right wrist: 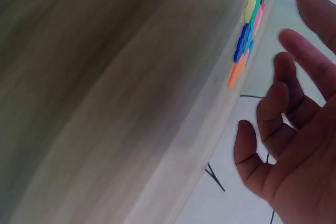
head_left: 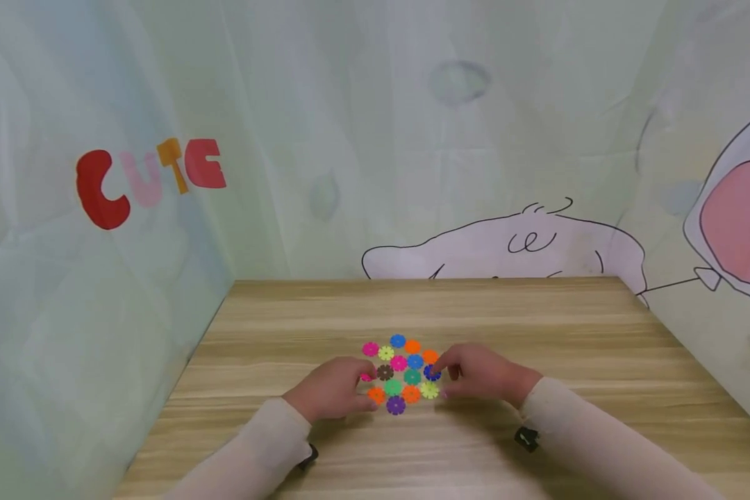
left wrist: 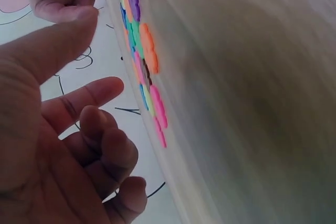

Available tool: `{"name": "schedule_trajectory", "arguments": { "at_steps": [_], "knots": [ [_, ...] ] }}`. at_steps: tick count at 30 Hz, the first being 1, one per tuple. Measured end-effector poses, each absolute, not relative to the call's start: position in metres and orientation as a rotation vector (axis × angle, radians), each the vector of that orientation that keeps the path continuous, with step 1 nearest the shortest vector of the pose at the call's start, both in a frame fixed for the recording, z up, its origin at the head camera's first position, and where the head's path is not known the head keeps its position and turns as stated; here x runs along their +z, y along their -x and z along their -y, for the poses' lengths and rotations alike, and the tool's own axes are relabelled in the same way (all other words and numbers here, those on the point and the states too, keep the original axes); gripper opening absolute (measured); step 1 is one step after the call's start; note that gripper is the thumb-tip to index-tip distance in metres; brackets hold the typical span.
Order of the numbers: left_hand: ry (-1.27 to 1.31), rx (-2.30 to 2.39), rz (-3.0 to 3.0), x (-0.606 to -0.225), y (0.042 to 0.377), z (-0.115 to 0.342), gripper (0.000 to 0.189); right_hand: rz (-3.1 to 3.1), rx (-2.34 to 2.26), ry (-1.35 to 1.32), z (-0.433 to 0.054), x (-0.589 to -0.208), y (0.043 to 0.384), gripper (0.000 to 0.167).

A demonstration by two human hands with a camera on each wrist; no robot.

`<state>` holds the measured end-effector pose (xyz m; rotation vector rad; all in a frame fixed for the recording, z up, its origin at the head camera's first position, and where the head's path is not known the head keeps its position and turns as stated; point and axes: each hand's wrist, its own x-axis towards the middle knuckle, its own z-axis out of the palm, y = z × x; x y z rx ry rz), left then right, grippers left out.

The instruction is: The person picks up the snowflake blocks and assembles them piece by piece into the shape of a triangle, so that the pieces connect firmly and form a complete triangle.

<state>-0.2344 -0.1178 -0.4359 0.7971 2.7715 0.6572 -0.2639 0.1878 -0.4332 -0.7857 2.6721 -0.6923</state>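
Several notched plastic snowflake discs lie flat in a close cluster on the wooden table, among them a purple disc, a brown disc and a green disc. My left hand is at the cluster's left side, thumb near an orange disc. On the other side is my right hand, its index fingertip overlapping a dark blue disc in the head view. Both wrist views show loosely bent fingers with nothing between them, raised over the tabletop beside the discs.
The wood-grain table reaches back to a printed fabric wall. Similar fabric hangs along the left and right sides. A black strap piece shows under the right sleeve.
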Motion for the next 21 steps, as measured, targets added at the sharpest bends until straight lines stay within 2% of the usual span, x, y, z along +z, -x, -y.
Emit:
{"name": "schedule_trajectory", "arguments": {
  "at_steps": [13,21],
  "knots": [
    [-0.725,0.513,-2.814,-0.447,0.241,0.105,0.034,-2.66,-0.538,0.91,-0.168,-0.445,0.266,0.028],
    [-0.694,0.438,-2.801,-0.447,0.242,0.098,0.023,-2.678,-0.491,0.842,-0.162,-0.441,0.267,0.027]
  ]
}}
